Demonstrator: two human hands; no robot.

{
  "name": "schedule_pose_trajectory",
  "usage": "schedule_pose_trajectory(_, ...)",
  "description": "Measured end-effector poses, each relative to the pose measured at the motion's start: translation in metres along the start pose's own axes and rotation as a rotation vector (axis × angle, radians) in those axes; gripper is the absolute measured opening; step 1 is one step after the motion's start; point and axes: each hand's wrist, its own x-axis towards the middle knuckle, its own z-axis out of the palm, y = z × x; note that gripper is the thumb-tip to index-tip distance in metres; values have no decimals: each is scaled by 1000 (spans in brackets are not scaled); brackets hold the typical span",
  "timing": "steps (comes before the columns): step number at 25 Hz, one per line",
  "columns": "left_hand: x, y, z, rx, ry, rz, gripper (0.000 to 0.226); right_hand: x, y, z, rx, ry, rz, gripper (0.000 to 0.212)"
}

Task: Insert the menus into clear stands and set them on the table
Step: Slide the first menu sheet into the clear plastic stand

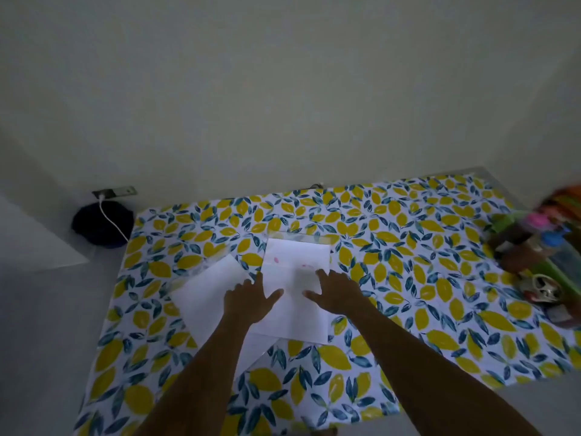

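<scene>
Two white menu sheets lie flat on the lemon-print tablecloth (408, 278). The middle menu (295, 256) carries faint pink marks, and a clear stand edge (298, 236) shows as a glossy strip along its far side. A second, tilted menu (204, 294) lies to its left, partly under the first. My left hand (251, 297) rests with fingers spread where the two sheets overlap. My right hand (336, 291) presses flat on the middle menu's right part, fingers apart. Neither hand grips anything.
At the table's right edge stands a green tray (566, 275) crowded with bottles and small items. A dark round object (102, 225) with a white cable (110, 220) sits on the floor at the left, below a wall socket. A pale wall runs behind the table.
</scene>
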Motion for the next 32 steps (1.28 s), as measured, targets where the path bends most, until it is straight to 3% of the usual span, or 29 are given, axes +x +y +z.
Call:
schedule_pose_trajectory(3, 20, 20, 38, -139, -49, -105, 85, 26, 29, 28, 138, -68, 67, 75)
schedule_pose_trajectory(7, 29, 28, 74, -239, 21, -237, 82, 36, 39, 66, 366, -106, 178, 72)
schedule_pose_trajectory(11, 29, 26, 80, -407, 75, -326, 71, 29, 44, 82, 611, 2, 318, 34)
schedule_pose_trajectory(13, 24, 22, 80, -480, 103, -341, 62, 21, 52, 83, 655, 19, 299, 32)
schedule_pose_trajectory(17, 5, 12, 82, -510, 127, -213, 27, -4, 77, 78, 743, 137, 259, 39)
schedule_pose_trajectory(20, -21, 11, 75, -547, 169, -102, 27, -33, 95, 72, 957, 193, 214, 41)
schedule_pose_trajectory(25, -80, 12, 70, -803, 154, 62, 24, -93, 108, 45, 1300, 111, 232, 43)
schedule_pose_trajectory(28, -107, 3, 74, -1063, 93, 71, 29, -124, 110, 40, 1287, 125, 168, 32)
schedule_pose_trajectory(32, -125, 2, 62, -853, 222, 224, 30, -140, 114, 30, 1182, 196, 112, 27)
